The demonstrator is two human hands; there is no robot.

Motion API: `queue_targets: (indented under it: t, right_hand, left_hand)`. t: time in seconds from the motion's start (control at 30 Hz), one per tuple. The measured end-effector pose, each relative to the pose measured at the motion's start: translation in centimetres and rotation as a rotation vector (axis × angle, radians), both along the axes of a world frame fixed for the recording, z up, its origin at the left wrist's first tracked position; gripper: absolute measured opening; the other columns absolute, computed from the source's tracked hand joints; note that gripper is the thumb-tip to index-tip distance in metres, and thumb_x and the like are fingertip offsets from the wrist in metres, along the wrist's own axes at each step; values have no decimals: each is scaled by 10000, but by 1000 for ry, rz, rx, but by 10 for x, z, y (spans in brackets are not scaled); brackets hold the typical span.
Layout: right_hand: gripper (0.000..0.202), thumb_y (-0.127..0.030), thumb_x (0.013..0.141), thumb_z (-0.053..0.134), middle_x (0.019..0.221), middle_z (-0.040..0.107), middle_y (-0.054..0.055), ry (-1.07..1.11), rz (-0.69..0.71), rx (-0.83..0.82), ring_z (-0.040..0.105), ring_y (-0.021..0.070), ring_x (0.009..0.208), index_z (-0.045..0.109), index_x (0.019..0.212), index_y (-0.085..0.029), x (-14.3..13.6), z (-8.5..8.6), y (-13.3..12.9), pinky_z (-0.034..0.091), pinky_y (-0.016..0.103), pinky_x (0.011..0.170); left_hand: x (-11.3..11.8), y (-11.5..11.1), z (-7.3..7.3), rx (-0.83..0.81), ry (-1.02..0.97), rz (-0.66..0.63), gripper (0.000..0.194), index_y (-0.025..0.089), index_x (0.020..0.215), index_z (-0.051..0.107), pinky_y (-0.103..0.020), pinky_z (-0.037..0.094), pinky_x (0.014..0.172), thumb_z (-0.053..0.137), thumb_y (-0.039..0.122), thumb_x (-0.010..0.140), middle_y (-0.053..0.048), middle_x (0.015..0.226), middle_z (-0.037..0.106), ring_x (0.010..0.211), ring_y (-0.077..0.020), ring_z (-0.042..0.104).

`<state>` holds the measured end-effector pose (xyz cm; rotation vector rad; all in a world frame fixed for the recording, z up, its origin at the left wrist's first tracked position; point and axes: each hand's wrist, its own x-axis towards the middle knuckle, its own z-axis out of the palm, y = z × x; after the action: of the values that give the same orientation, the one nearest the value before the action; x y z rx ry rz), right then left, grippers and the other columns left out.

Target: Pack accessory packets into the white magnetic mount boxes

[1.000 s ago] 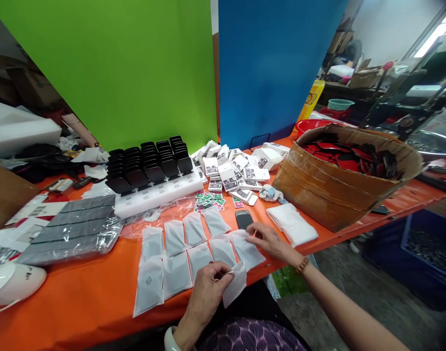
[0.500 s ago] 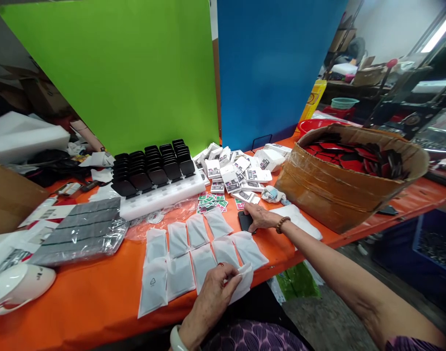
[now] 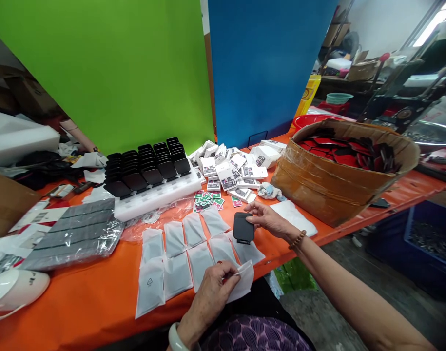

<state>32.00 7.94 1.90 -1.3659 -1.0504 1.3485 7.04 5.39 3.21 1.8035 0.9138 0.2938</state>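
My left hand pinches the edge of a thin white pouch near the table's front edge. In my right hand is a flat black rounded-square plate with a small hinge-like tab at its lower end. The plate is held up over the nearest pouches, above and apart from the pouch in my left hand. Two rows of white translucent pouches lie on the orange table, with dark flat shapes showing through. Behind them, a white foam tray holds rows of upright black plates.
A cardboard box of red and black pieces stands at the right. Small white boxes are piled at the back, with green and pink cards before them. A grey plastic-wrapped pack and a white cap-like object lie left.
My right hand has lifted the black plate off the table and brought it slightly toward me. My left hand stays at the pouch. The view has shifted a little.
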Motion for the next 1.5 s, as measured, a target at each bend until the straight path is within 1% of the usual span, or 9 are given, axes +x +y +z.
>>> queue_targets:
  t: [0.37,0.63,0.83,0.97,1.07,1.2,1.3,1.37,1.5]
  right_hand:
    - [297,-331,725,743,859,544,-24,155,64,155,506,90,656,547,917,-215,-41,19,-38,439,226,573]
    - [245,-331,782,690,798,536,-26,-33,257,168,472,115,673,575,967,-221,-44,30,-48,412,246,613]
    - [240,-349,808,661,796,543,-18,-125,279,183,486,139,697,578,1007,-242,-51,31,-57,429,258,629]
    - [144,-318,845,632,858,579,-3,-223,277,255,515,156,783,599,954,-230,-58,34,-67,438,280,732]
    - [143,-310,842,642,934,597,11,-260,235,280,529,174,875,600,956,-234,-67,29,-78,430,300,820]
    - [389,-313,790,700,1092,579,25,-215,123,209,529,190,949,531,1138,-262,-84,8,-90,427,311,853]
    - [283,-337,802,682,971,601,10,-148,83,150,539,179,874,576,1049,-246,-94,-9,-91,441,300,791]
    - [211,-374,814,660,861,602,-2,-4,85,127,557,170,819,589,947,-227,-94,-16,-84,454,292,747]
    - [389,-438,715,734,872,633,3,190,-36,86,605,181,811,540,982,-232,-71,-18,-49,486,305,729]
  left_hand:
    - [-2,-4,8,-85,-103,69,137,178,713,645,-256,410,701,578,271,789,-12,722,622,732,-164,555]
    - [2,-6,4,-114,-192,192,131,167,667,636,-237,407,643,652,279,733,-1,678,574,677,-141,517]
    - [2,-11,-4,-184,-327,333,197,173,647,574,-222,414,599,681,317,728,31,616,515,610,-112,480]
    - [3,-14,-3,-229,-460,408,219,165,643,572,-237,479,681,706,324,714,-25,833,627,742,-140,582]
    - [5,-16,2,-293,-549,451,225,163,646,572,-283,520,763,713,323,720,-41,926,632,847,-177,629]
    - [6,-18,5,-308,-622,499,211,165,651,580,-287,536,769,719,305,724,-17,871,620,829,-163,632]
    - [5,-16,3,-305,-635,514,223,164,636,573,-278,535,760,729,305,712,-20,861,630,827,-162,630]
    - [3,-12,0,-298,-617,544,227,167,646,572,-273,530,761,734,315,703,-33,899,656,833,-165,637]
    - [-12,1,-9,-222,-559,610,202,181,796,622,-300,508,843,712,342,714,-61,977,697,912,-187,649]
